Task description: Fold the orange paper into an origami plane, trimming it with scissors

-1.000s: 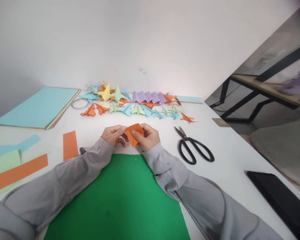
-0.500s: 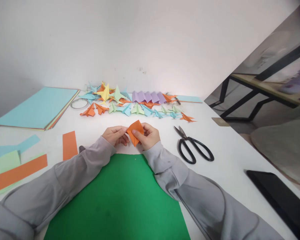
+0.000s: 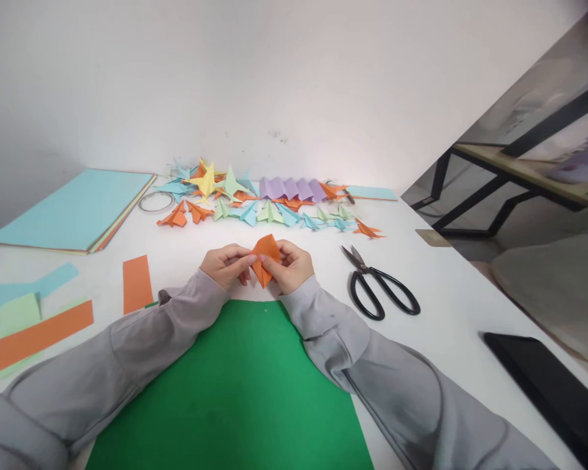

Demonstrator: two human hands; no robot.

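Between my hands, above the far edge of a green sheet (image 3: 230, 385), is a folded piece of orange paper (image 3: 267, 248), kite-shaped with its point toward me. My left hand (image 3: 227, 265) pinches its left edge between thumb and fingers. On the other side, my right hand (image 3: 293, 266) grips the paper, the thumb lying flat across its front and the fingers behind, partly hidden. A crease runs down the lower part of the paper.
Folded paper shapes (image 3: 269, 213) line the back near the wall. Black-handled scissors (image 3: 379, 282) lie at right, with a dark flat device (image 3: 543, 385) nearer me. At left are a stack of coloured paper (image 3: 73, 209), an orange strip (image 3: 137, 284) and loose scraps (image 3: 42, 336).
My left hand has shifted slightly right, its thumb now over the paper's left edge. The paper has turned a little and looks narrower. My right hand stays in place.
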